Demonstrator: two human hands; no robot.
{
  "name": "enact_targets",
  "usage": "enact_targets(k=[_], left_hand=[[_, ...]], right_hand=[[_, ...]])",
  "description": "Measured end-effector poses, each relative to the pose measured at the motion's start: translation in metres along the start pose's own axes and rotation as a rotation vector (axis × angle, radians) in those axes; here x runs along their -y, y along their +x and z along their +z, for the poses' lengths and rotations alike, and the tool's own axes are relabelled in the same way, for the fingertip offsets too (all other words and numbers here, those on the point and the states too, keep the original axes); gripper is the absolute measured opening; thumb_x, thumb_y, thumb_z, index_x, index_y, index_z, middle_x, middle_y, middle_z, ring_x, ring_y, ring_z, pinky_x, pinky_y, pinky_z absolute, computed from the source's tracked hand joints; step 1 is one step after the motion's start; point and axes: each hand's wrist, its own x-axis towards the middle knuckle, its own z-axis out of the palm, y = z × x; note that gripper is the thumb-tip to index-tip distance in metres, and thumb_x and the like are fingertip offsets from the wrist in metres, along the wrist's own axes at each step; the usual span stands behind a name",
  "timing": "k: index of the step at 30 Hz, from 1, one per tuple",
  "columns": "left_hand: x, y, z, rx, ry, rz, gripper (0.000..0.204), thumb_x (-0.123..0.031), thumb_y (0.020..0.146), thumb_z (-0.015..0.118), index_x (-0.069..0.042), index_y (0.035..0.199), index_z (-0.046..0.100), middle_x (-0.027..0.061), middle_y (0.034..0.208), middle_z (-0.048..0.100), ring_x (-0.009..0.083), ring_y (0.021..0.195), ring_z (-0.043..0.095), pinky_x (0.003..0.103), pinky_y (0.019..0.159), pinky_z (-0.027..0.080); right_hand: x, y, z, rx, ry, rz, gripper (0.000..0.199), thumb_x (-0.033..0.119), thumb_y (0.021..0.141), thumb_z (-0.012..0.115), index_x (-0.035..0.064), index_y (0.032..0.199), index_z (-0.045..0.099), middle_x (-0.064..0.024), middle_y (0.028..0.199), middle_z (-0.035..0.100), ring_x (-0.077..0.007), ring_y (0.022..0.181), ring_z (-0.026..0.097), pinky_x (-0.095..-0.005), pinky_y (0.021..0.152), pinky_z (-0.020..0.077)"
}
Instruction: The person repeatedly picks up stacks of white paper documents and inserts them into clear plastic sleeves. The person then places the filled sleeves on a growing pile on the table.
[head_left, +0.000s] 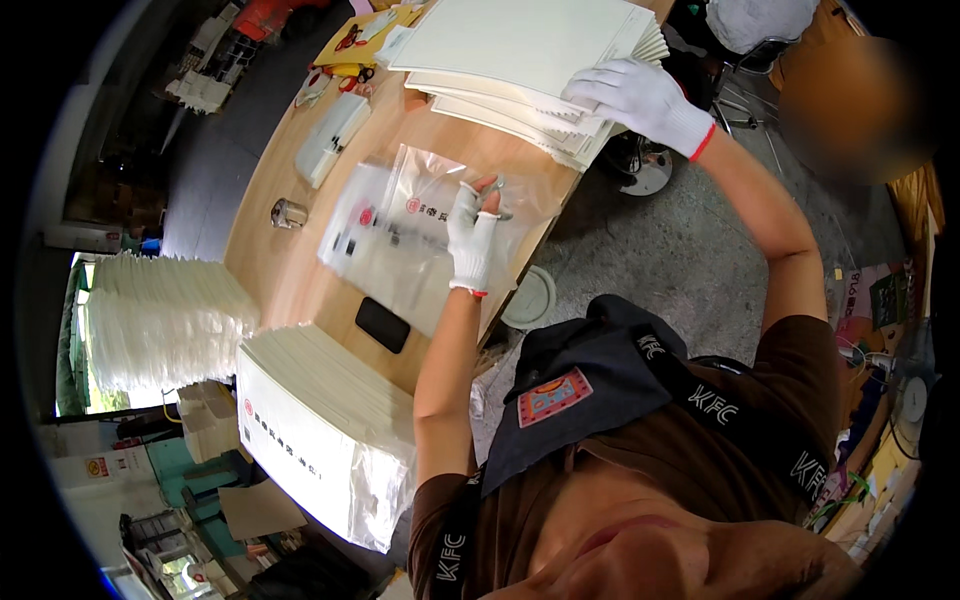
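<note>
My left hand (pixel 472 235), in a white glove with bare fingertips, rests over a clear plastic bag (pixel 400 255) with dark and red print. Its thumb and a finger are stretched out and apart near the bag's upper end. My right hand (pixel 640 100), in a white glove with a red cuff, lies on the near right edge of a stack of cream-white sheets (pixel 520 40). Its fingers are extended over the sheets' edges, the thumb hidden. The stack's layers are uneven and fanned.
On the wooden table (pixel 265 200) are a black phone (pixel 383 325), a glass jar (pixel 289 213) and a pale flat case (pixel 332 138). Bagged white stacks (pixel 320 440) stand at the near left, with another tall stack (pixel 165 320) beyond. A round lid (pixel 530 297) lies below the table's edge.
</note>
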Motion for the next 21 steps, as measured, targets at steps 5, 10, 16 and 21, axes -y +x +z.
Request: enact_targets(k=[5,10,16,21], left_hand=[[-0.024,0.024,0.014,0.184,-0.013,-0.063,0.036,-0.024,0.093,0.056,0.001,0.119,0.053,0.0114,0.112,0.06,0.01,0.082,0.056,0.024,0.07,0.048],[-0.045,0.041,0.025,0.225,-0.743,-0.3,0.027,-0.024,0.093,0.05,-0.001,0.106,0.056,0.0099,0.098,0.061,0.0116,0.068,0.055,0.026,0.059,0.047],[-0.083,0.009,-0.047,-0.072,-0.039,-0.453,0.024,-0.012,0.089,0.045,0.001,0.104,0.057,0.0102,0.089,0.063,0.0145,0.066,0.059,0.026,0.055,0.048],[-0.093,-0.007,-0.104,0.09,0.117,-0.492,0.031,-0.018,0.088,0.049,0.002,0.112,0.055,0.0145,0.101,0.064,0.0204,0.087,0.063,0.031,0.072,0.051]], right_hand=[[-0.019,0.018,-0.012,0.03,0.161,-0.053,0.031,0.025,0.084,0.054,0.013,0.112,0.06,-0.0032,0.1,0.065,-0.0209,0.09,0.061,-0.0347,0.078,0.0502],[0.066,0.032,-0.06,0.071,0.096,-0.25,0.031,0.033,0.084,0.056,0.0117,0.107,0.061,-0.0053,0.086,0.063,-0.0239,0.081,0.062,-0.0348,0.073,0.0494],[0.075,0.01,-0.097,0.402,0.48,0.604,0.057,0.044,0.087,0.058,0.009,0.131,0.049,-0.0147,0.103,0.062,-0.0267,0.093,0.061,-0.0354,0.081,0.0485],[0.089,-0.015,0.009,-0.086,1.806,0.663,0.055,0.028,0.091,0.058,0.002,0.137,0.042,-0.0115,0.142,0.041,-0.0196,0.131,0.037,-0.0321,0.109,0.0288]])
